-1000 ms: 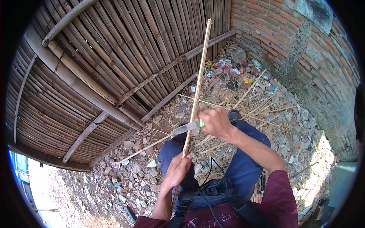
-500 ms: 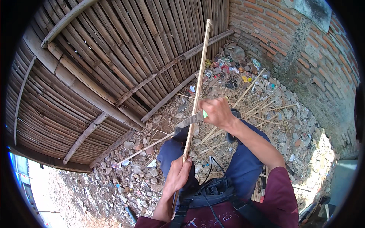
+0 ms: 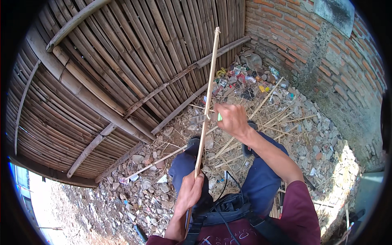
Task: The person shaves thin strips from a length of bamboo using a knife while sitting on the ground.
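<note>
My left hand (image 3: 189, 192) grips the near end of a long thin bamboo strip (image 3: 209, 87) that points up and away from me. My right hand (image 3: 232, 119) holds a knife (image 3: 202, 119) with a green handle, its blade lying across the strip about halfway along. Both my knees in blue trousers (image 3: 261, 179) sit below the strip. Cut bamboo slivers (image 3: 269, 118) lie on the ground around my feet.
A woven bamboo fence (image 3: 114, 69) fills the left and top. A red brick wall (image 3: 322, 53) stands at the right. Rubble and stones (image 3: 143, 188) cover the ground, with coloured litter (image 3: 249, 79) heaped in the far corner.
My right hand has slid the knife further up along the strip, away from me. My left hand has stayed at the near end.
</note>
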Demonstrator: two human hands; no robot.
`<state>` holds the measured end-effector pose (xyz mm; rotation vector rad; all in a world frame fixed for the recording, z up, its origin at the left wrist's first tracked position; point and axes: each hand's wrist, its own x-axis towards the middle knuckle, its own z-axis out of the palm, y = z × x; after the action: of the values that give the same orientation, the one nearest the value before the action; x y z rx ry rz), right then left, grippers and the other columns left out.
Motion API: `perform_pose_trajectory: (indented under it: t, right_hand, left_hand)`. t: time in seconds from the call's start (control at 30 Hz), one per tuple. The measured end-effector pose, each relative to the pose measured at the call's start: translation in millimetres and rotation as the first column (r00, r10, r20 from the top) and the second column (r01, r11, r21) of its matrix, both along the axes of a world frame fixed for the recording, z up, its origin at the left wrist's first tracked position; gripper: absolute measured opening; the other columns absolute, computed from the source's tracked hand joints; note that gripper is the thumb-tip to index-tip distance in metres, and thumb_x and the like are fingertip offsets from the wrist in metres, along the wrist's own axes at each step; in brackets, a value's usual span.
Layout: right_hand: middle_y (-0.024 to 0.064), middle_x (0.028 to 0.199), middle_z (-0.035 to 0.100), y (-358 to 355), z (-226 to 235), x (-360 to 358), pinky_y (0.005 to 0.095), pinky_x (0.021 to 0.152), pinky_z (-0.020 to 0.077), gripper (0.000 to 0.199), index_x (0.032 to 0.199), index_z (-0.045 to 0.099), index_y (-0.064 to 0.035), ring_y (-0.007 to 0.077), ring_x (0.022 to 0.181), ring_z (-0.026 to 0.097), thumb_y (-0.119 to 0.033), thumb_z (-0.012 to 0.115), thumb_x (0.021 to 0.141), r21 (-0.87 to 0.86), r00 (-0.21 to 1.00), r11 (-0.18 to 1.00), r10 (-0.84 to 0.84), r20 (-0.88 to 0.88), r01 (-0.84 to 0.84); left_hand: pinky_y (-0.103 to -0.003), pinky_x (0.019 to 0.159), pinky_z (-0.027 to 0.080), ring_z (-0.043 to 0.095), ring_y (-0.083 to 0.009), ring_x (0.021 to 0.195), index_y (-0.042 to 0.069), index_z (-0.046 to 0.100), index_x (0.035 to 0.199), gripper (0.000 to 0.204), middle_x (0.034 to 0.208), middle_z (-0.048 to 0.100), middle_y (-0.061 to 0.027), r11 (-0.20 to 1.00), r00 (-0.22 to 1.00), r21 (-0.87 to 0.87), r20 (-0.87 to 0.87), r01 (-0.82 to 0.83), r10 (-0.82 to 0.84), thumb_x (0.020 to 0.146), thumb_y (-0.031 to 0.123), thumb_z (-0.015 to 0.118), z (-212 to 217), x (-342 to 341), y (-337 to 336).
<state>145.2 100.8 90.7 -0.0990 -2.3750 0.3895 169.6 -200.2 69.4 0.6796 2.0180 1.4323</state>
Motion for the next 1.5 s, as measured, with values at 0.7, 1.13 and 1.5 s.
perform_pose_trajectory:
  t: [0.7, 1.13, 1.5]
  right_hand:
    - [0.0165, 0.065, 0.069, 64, 15, -11, 0.0438, 0.052, 0.0524, 0.015, 0.083, 0.074, -0.0001, 0.0318, 0.054, 0.069, 0.0, 0.066, 0.071, 0.024, 0.977, 0.982, -0.186, -0.102, 0.19]
    - [0.0149, 0.062, 0.07, 33, 0, 0, 0.0393, 0.046, 0.0495, 0.025, 0.089, 0.078, -0.001, 0.0249, 0.05, 0.067, 0.004, 0.064, 0.069, 0.101, 0.999, 0.994, -0.036, -0.03, 0.039]
    - [0.0187, 0.058, 0.067, 61, 0, -10, 0.0438, 0.05, 0.0536, 0.018, 0.078, 0.074, -0.0002, 0.0298, 0.049, 0.068, 0.003, 0.058, 0.071, -0.002, 0.981, 0.984, -0.176, -0.079, 0.177]
  left_hand:
    - [-0.048, 0.065, 0.046, 0.052, -0.0312, 0.063, -0.005, 0.055, 0.096, 0.027, 0.072, 0.054, -0.0215, 0.981, 0.988, -0.116, 0.024, 0.153, -0.151, 0.107, 0.019, 0.049, -7, 29, -28]
    - [-0.026, 0.045, 0.023, 0.031, -0.0049, 0.052, 0.012, 0.042, 0.085, 0.024, 0.067, 0.034, 0.0078, 0.986, 0.89, 0.079, 0.425, 0.147, -0.167, 0.108, 0.02, 0.044, -21, 7, -29]
    - [-0.027, 0.047, 0.027, 0.034, -0.0055, 0.053, 0.01, 0.045, 0.086, 0.022, 0.066, 0.036, 0.007, 0.98, 0.949, 0.051, 0.246, 0.193, -0.2, 0.107, 0.016, 0.041, -31, 20, -40]
